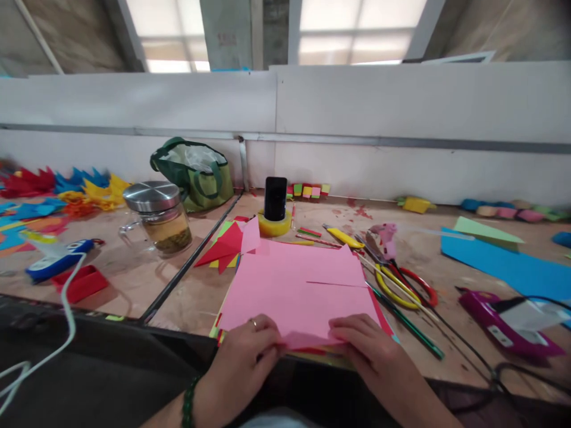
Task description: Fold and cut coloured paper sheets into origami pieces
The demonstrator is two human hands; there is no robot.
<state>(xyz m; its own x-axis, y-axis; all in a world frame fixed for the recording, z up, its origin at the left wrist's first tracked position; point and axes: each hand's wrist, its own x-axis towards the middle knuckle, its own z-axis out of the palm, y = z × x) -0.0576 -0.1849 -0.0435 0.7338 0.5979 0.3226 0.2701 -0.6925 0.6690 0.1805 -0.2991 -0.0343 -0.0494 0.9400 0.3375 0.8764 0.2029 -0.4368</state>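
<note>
A sheet of pink paper point(294, 285) lies in front of me on top of several coloured sheets, with a slit or edge line near its right side. My left hand point(247, 351), wearing a ring and a green bead bracelet, pinches the near edge of the pink sheet left of its middle. Farther right on the same edge, my right hand point(368, 342) grips the paper between thumb and fingers. The edge between the two hands looks slightly curled. Both thumbs are partly hidden at the paper's edge.
Behind the paper stand a phone point(275, 199) and yellow tape roll point(274, 224). To the right lie scissors point(404, 285), a yellow cutter point(345, 238), a green pencil point(408, 324) and a purple glue gun point(506, 327). A glass tea jar point(163, 223) and green bag point(196, 175) stand left.
</note>
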